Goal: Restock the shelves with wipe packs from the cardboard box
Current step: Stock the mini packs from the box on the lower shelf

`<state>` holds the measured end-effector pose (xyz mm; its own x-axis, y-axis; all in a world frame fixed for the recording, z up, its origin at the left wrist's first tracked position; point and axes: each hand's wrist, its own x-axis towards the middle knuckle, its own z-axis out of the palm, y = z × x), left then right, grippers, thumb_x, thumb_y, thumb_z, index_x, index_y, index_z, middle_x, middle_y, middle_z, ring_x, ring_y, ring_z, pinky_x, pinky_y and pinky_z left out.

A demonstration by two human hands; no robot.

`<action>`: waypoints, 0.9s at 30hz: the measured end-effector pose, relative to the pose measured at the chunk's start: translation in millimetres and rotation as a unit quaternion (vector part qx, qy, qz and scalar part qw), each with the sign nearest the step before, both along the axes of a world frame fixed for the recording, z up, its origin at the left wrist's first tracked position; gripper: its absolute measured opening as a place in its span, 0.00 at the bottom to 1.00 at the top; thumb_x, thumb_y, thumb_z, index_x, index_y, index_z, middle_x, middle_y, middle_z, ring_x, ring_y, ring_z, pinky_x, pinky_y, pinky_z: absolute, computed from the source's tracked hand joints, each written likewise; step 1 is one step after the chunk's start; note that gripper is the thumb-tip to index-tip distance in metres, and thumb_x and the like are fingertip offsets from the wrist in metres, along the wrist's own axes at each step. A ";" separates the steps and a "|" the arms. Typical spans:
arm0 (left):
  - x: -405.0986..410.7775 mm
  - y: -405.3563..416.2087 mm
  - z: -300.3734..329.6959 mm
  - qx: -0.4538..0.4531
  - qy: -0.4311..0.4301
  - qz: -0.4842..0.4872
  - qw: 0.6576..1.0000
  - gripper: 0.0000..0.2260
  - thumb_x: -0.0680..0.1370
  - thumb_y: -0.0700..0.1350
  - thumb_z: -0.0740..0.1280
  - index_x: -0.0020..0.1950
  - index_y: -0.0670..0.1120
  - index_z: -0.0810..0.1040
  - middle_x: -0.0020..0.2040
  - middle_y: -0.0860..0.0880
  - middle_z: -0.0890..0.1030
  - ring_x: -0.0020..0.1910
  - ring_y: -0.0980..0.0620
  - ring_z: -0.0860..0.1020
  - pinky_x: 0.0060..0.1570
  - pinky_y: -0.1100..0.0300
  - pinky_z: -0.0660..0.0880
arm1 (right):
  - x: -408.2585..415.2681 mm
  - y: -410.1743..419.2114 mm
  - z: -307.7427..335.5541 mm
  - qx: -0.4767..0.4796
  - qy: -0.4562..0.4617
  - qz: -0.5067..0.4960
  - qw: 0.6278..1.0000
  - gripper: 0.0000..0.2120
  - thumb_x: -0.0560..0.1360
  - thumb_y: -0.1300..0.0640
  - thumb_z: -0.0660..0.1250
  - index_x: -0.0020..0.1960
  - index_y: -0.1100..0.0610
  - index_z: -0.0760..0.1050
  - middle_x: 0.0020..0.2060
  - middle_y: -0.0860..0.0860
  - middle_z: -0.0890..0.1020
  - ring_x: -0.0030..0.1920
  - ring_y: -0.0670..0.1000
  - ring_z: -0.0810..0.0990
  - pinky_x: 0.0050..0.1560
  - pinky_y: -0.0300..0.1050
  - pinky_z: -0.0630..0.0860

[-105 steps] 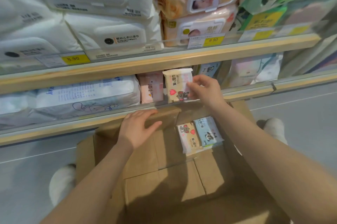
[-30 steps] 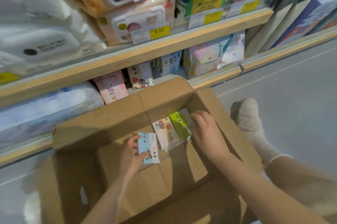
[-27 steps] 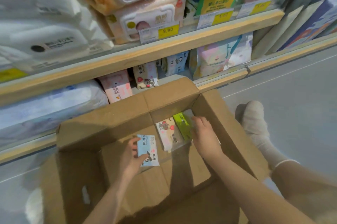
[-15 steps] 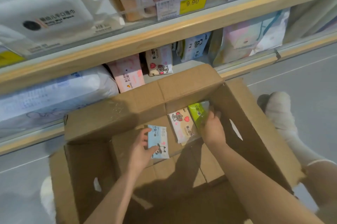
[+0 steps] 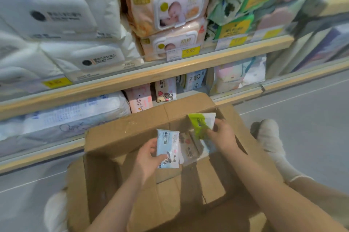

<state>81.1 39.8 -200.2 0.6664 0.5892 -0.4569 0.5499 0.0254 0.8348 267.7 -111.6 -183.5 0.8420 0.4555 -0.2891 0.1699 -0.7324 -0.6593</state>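
An open cardboard box (image 5: pixel 120 137) stands on the floor in front of the shelves. My left hand (image 5: pixel 146 158) grips a light blue wipe pack with a panda (image 5: pixel 168 147) above the box floor. My right hand (image 5: pixel 221 135) pinches a green and white wipe pack (image 5: pixel 201 123), lifted near the box's far wall. A beige wipe pack (image 5: pixel 188 149) lies in the box between my hands. On the low shelf (image 5: pixel 238 96) stand small packs: pink (image 5: pixel 139 97), cream with a heart (image 5: pixel 165 90), blue panda (image 5: pixel 194 80).
The upper shelf (image 5: pixel 151 74) carries large white, peach and green wipe packs behind yellow price tags. A big white bundle (image 5: pixel 75 110) fills the low shelf at left. My feet in white socks (image 5: pixel 270 135) flank the box on the grey floor.
Both hands have risen from the box floor, the left with the blue panda pack and the right with the green pack. The view has tilted up toward the shelves.
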 end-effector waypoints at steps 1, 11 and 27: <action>2.9 2.9 7.2 0.010 -0.006 -0.007 1.000 0.21 0.70 0.34 0.73 0.59 0.48 0.73 0.48 0.49 0.80 0.46 0.51 0.79 0.36 0.63 0.78 | 5.5 1.4 11.4 0.028 0.002 0.003 1.000 0.09 0.72 0.57 0.70 0.52 0.56 0.79 0.46 0.52 0.78 0.44 0.51 0.77 0.38 0.39 0.69; 23.5 60.7 40.7 0.076 -0.044 -0.013 0.996 0.17 0.71 0.39 0.73 0.51 0.56 0.71 0.50 0.50 0.82 0.43 0.55 0.81 0.43 0.51 0.80 | 39.9 52.0 84.3 0.118 -0.069 0.047 0.990 0.14 0.74 0.59 0.68 0.34 0.48 0.67 0.35 0.46 0.70 0.35 0.42 0.69 0.33 0.25 0.65; 27.5 82.9 13.0 -0.033 -0.062 -0.015 0.997 0.14 0.72 0.32 0.70 0.47 0.49 0.72 0.48 0.52 0.81 0.44 0.61 0.80 0.39 0.65 0.78 | 46.0 157.5 1.4 0.003 0.000 0.046 0.999 0.15 0.78 0.54 0.63 0.59 0.65 0.72 0.55 0.61 0.79 0.57 0.60 0.76 0.50 0.45 0.70</action>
<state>108.6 122.8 -187.1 0.7371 0.5393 -0.4073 0.4435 0.0687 0.8936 313.7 45.9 -182.1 0.7973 0.5319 -0.2853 0.2362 -0.7099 -0.6635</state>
